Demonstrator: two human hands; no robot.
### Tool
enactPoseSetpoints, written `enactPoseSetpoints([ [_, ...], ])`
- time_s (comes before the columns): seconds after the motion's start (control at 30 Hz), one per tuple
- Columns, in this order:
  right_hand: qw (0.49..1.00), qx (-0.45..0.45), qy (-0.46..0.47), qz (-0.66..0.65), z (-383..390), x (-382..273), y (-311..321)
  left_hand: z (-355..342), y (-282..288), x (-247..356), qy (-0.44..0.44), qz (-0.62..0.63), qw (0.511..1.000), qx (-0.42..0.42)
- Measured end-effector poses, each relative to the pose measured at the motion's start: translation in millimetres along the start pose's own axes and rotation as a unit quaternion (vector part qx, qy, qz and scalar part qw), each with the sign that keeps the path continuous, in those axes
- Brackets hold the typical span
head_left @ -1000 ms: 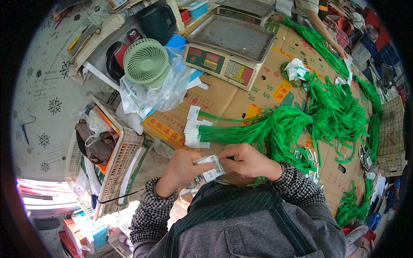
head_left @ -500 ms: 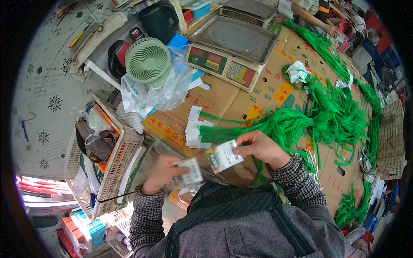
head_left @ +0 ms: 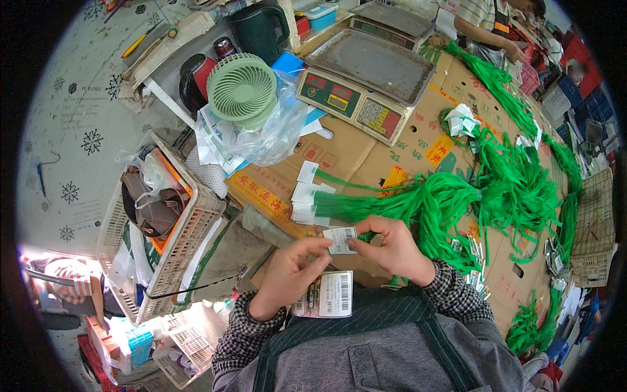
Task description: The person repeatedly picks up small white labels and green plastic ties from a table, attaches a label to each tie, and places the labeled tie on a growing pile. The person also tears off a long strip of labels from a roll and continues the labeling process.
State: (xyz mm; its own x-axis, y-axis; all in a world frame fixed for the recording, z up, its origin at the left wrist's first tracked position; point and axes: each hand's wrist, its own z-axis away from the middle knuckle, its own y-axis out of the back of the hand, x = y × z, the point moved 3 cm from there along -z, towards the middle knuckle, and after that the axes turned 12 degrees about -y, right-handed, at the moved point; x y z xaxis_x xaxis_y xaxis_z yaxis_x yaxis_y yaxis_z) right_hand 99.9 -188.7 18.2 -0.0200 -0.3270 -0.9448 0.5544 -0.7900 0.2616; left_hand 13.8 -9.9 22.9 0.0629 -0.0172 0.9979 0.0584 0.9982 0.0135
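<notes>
Centrally, low in the view: left hand [head_left: 290, 277] and right hand [head_left: 385, 248], both closed in a pinch on one small white tag [head_left: 340, 240], held between them just above the person's chest; left fingertips meet its left edge, right thumb and forefinger grip its right end. Below the left hand, a sheet of labels [head_left: 330, 295] with barcode printing, lying against the palm side and the apron; whether the hand grips it cannot be told. Sleeves checked, apron dark and striped. Beyond the hands, on a cardboard-covered table [head_left: 339, 153]: green cords [head_left: 444, 199] in a thick bundle, their white tags stacked at the left end [head_left: 305, 196], near the hands but apart from them; more green cords spread to the right and far edge. Behind: grey scale [head_left: 369, 75] with a metal tray; pale green fan [head_left: 241, 88] resting on clear plastic bags. Left of the table: plastic crate [head_left: 189, 225] holding bags. Far right corner: another person's hand at the cords.
</notes>
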Motion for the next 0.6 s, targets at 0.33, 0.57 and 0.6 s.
enactPoseSetpoints([
  [0.33,0.994,-0.082,-0.032,-0.065,2.7,-6.9,2.7,-1.7,-2.9,-1.0,-0.03,-0.016,0.999,0.027],
  [0.57,0.99,-0.113,-0.052,-0.06,-2.2,4.6,2.2,-6.2,-0.7,-19.5,-0.018,0.044,0.999,0.018],
  [0.6,0.993,-0.104,-0.021,-0.053,-2.8,3.6,2.3,-6.4,-2.0,-22.9,-0.011,0.056,0.998,0.024],
])
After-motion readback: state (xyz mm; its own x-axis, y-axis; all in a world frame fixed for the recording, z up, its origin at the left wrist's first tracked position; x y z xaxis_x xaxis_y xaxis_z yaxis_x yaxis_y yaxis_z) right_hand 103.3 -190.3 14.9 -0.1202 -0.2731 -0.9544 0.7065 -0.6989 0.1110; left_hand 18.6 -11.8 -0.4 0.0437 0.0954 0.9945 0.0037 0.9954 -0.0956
